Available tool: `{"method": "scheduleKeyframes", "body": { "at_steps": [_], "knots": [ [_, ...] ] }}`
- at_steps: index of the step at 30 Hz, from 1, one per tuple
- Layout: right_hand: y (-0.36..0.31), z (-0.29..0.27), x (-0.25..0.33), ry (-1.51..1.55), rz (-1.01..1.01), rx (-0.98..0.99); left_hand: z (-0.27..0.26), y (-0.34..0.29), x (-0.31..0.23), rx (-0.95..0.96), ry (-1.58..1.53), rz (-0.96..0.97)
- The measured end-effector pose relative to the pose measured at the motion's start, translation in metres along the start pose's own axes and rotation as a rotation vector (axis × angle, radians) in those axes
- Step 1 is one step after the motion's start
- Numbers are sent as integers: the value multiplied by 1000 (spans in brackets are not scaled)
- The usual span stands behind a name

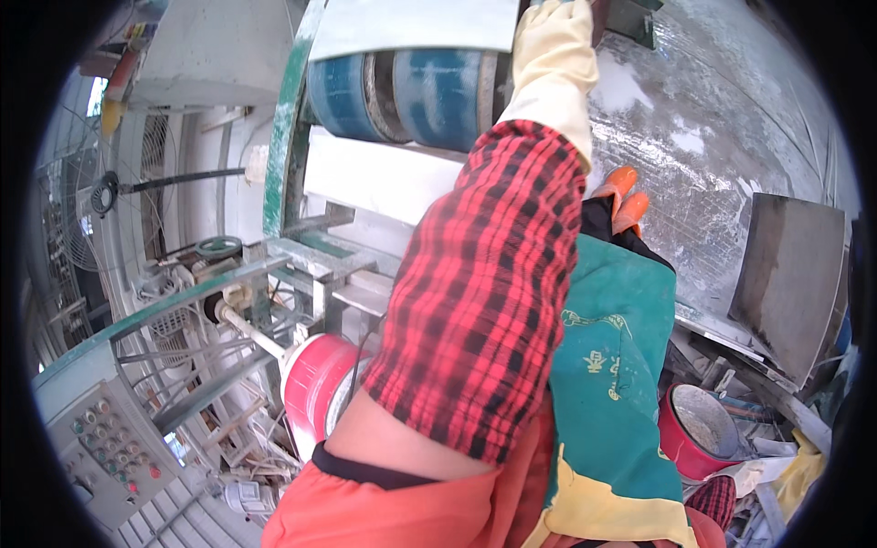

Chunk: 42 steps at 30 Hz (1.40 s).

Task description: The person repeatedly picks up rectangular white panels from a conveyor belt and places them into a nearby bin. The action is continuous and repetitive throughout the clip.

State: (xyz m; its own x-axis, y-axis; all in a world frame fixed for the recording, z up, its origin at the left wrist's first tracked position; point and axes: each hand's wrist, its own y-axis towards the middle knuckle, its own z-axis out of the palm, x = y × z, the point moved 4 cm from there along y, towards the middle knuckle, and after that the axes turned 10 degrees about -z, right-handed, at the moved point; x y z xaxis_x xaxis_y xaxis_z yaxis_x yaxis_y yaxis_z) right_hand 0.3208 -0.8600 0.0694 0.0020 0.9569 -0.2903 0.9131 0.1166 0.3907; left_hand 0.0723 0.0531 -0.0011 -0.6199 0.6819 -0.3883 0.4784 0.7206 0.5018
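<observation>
My left hand [553, 55], in a cream rubber glove, reaches to the top edge of the head view. Its fingers look curled, partly cut off by the edge; what they grip is hidden. Beside the hand lies the end of a white panel [416, 26], and a dark reddish-brown piece [600, 20] shows on its other side. Under the panel sit two blue cylinders [438, 96] in a green-edged metal frame [290, 119]. A red-and-black plaid sleeve covers my left arm. My right hand is out of view; only a bit of plaid sleeve [713, 502] shows at lower right.
A grey control panel [114, 447] with several buttons stands at lower left. Near it is a red-and-white round drum [320, 384] on a shaft. At right are a red bucket [699, 429] and a tilted grey sheet [790, 283]. Wet-looking floor [694, 155] lies beyond my orange boots [626, 201].
</observation>
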Motion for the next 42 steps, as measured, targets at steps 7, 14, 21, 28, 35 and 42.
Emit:
{"method": "scheduleKeyframes", "body": {
  "at_steps": [7,14,21,28,35,42],
  "knots": [
    [-27,14,-15,36,66,-1,-8,0,-4,97,30,60],
    [-65,18,-33,44,114,17,12,8,-15,182,-7,105],
    [-47,21,1,26,79,20,-4,-3,-5,119,-16,92],
    [-67,61,-34,260,187,204,8,-5,-2,115,35,167],
    [-79,56,-32,233,155,151,12,0,-1,201,2,133],
    [-70,45,-2,216,188,150,4,-8,1,123,6,117]
  ]
}}
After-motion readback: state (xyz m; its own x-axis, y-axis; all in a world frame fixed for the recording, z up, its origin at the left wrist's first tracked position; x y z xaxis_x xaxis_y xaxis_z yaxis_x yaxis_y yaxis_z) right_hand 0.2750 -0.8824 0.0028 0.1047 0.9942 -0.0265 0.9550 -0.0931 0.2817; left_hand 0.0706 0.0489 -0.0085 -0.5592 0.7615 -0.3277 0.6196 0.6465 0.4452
